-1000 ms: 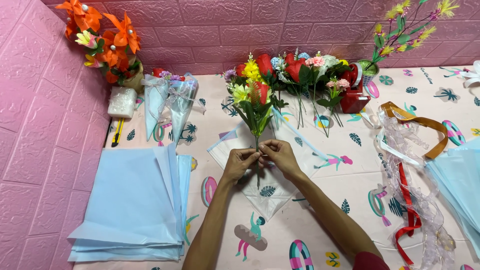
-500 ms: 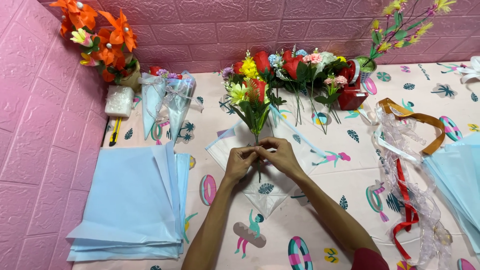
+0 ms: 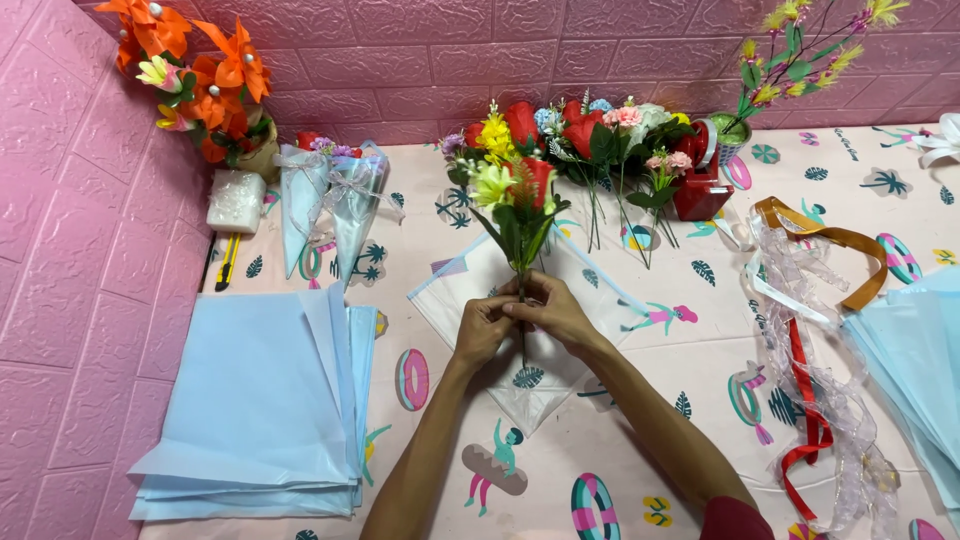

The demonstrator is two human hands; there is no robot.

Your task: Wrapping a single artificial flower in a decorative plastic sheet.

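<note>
Both hands meet right in the middle of the tabletop (image 3: 700, 360), over a clear cellophane sheet (image 3: 530, 385) that lies flat like a diamond with one corner pointing toward the person. The left hand (image 3: 482, 330) is curled shut around the stems of a small flower bunch (image 3: 515, 205), fingers wrapped over the top. The right hand (image 3: 555, 312) is pinched closed on the same stems just beside it, and the two hands touch each other. The bunch has a yellow-green bloom, a red one and some green leaves, and it points away from the person, with the stem end poking out below the hands onto the cellophane. Can't quite tell from here whether the hands press the stems onto the sheet or hold them slightly above it.

Room-wise: to the left there's a stack of light blue paper sheets (image 3: 255, 400), well apart from the hands. Behind the bunch sits a heap of loose artificial flowers (image 3: 590, 135) near the pink wall, with two wrapped cones (image 3: 330, 205) off to the left of that. To the right, a tangle of ribbons (image 3: 815, 330) in clear, red and brown runs down the tabletop, and more blue paper (image 3: 920, 340) sits at the right edge. The patterned cloth right around the sheet is open.
</note>
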